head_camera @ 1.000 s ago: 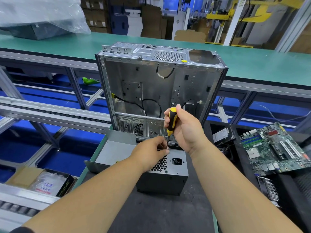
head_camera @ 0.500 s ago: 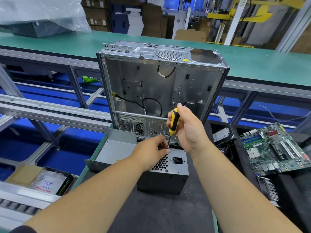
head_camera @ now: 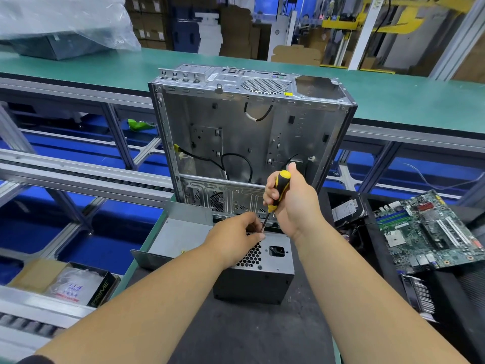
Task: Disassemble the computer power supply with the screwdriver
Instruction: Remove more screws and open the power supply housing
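A grey metal power supply (head_camera: 273, 274) stands on the dark bench mat, with its honeycomb vent and socket face turned up. My right hand (head_camera: 294, 203) grips a yellow and black screwdriver (head_camera: 280, 189) nearly upright, tip down at the far top edge of the unit. My left hand (head_camera: 236, 232) rests on the unit's top, its fingertips pinching the screwdriver's thin shaft close to the tip. The tip itself and any screw are hidden behind my fingers.
An open, empty computer case (head_camera: 249, 132) stands upright right behind the power supply. A grey metal cover panel (head_camera: 178, 232) lies at the left. A green motherboard (head_camera: 430, 229) lies on the right. A box of bags (head_camera: 65, 282) sits lower left.
My right hand with the screwdriver has shifted slightly, the handle tilting a little. My left hand stays on the power supply at the shaft. The view has drifted slightly.
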A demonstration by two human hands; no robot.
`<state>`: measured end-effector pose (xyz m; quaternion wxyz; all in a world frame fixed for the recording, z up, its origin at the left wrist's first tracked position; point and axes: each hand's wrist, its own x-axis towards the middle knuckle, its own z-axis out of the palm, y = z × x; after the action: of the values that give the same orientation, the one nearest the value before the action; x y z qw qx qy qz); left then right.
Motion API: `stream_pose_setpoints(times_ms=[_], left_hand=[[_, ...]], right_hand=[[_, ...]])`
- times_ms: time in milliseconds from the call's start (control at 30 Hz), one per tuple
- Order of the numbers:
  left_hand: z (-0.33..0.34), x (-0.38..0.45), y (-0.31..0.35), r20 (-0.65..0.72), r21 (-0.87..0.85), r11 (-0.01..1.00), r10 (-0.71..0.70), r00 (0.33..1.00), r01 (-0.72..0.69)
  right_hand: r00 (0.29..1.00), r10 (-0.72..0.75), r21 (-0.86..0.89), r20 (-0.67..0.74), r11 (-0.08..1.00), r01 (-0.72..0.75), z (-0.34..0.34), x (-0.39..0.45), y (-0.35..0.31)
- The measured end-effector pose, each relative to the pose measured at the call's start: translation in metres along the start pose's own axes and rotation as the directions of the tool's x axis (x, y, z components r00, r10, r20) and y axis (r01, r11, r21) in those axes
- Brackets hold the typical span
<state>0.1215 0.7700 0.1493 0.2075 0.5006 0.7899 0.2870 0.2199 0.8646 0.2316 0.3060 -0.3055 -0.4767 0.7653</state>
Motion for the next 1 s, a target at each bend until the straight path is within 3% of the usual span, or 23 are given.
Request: stream_pose_setpoints(times_ms=[267,500,667,900,1000], left_hand=[[0.000,-0.001,-0.001,-0.012,-0.004,1.000,0.014,1.000,-0.014],[0.000,-0.004,-0.002,-0.003,-0.070,0.998,-0.005,1.000,0.005],[0.000,-0.003,-0.001,-0.012,-0.070,0.997,-0.009,1.000,0.008],[0.000,-0.004,-0.001,-0.019,-0.047,0.999,-0.003,1.000,0.002],[0.000,-0.003,-0.001,-0.024,-0.040,0.999,0.002,1.000,-0.003]], right_hand=[[0.993,-0.069,-0.070,0.094,0.995,0.075,-0.002,-0.004,0.005],[0.991,-0.134,-0.264,-0.030,0.957,0.121,-0.014,-0.007,0.008],[0.975,-0.221,-0.069,-0.008,0.973,0.220,-0.018,-0.007,0.012],[0.952,-0.265,0.023,0.157,0.964,0.264,-0.014,-0.012,0.018],[0.958,-0.239,0.035,0.159,0.971,0.237,-0.012,-0.012,0.017]])
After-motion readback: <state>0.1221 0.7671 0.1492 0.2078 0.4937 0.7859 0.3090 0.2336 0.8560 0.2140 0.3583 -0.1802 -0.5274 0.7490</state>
